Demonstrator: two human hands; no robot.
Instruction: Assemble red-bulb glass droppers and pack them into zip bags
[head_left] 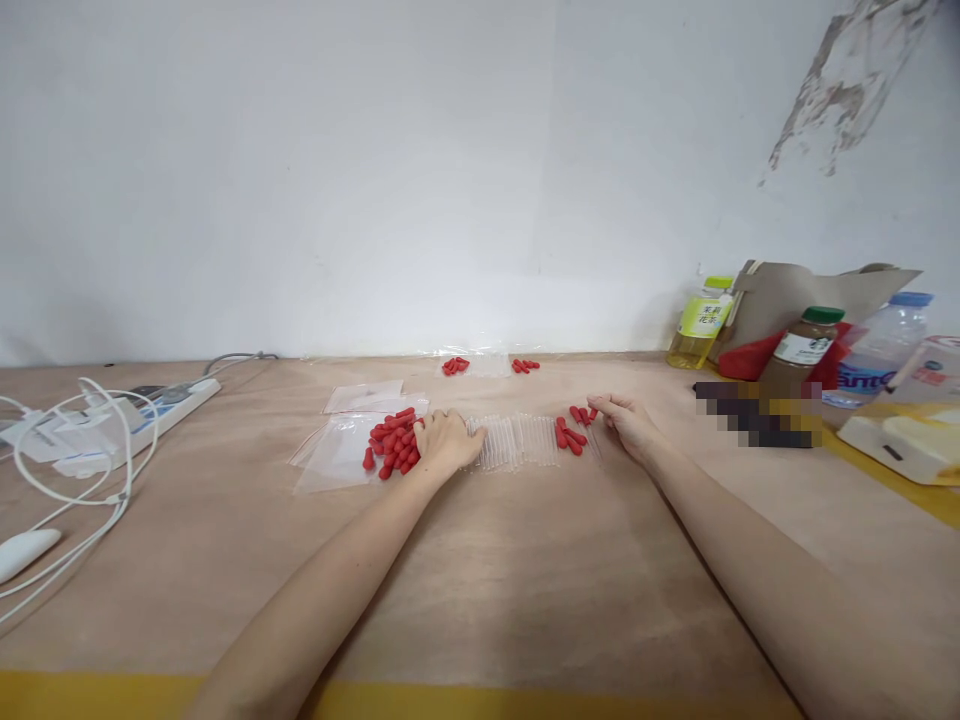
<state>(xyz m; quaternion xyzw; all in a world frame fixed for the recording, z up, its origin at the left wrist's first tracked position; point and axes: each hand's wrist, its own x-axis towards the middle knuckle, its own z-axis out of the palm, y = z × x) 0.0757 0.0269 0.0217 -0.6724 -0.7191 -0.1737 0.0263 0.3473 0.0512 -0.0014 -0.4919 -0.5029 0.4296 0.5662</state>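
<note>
Brown bench point(517, 590) stretches before you, edged in yellow point(97, 692) at six o'clock; take the row of clear tubes point(517, 442) as the centre of your dial. Nearest on the surface, between eight and nine, lies a rounded white device point(26, 552), with looped white cables point(124, 490) just beyond it.

Your left hand point(448, 440) rests between the tubes and the pile of red bulbs point(394, 442) at nine o'clock. Its fingers are spread and released, the fingertips over the pile's edge and the thumb stretched toward the tubes. At three o'clock, just beside the row, lies a smaller group of red bulbs point(571, 440). Your right hand point(624, 422) reaches that group from its right side, fingers drawn together beside a red bulb; you cannot tell from here whether they grasp it.

Flat clear bags point(334, 455) lie beside and partly under the pile at nine, and well past them a white power strip point(202, 398). Around three sits a pixelated dark object point(757, 415). Between two and three stand a green-capped bottle point(802, 350) and a blue-capped bottle point(904, 325), with a beige bag point(772, 290) behind; a yellow-capped bottle point(701, 325) stands at two.

Farther off, two clusters of red bulbs point(454, 367) lie near eleven and twelve, below the pale wall point(375, 180), which has a peeling patch point(836, 90) between one and two.
</note>
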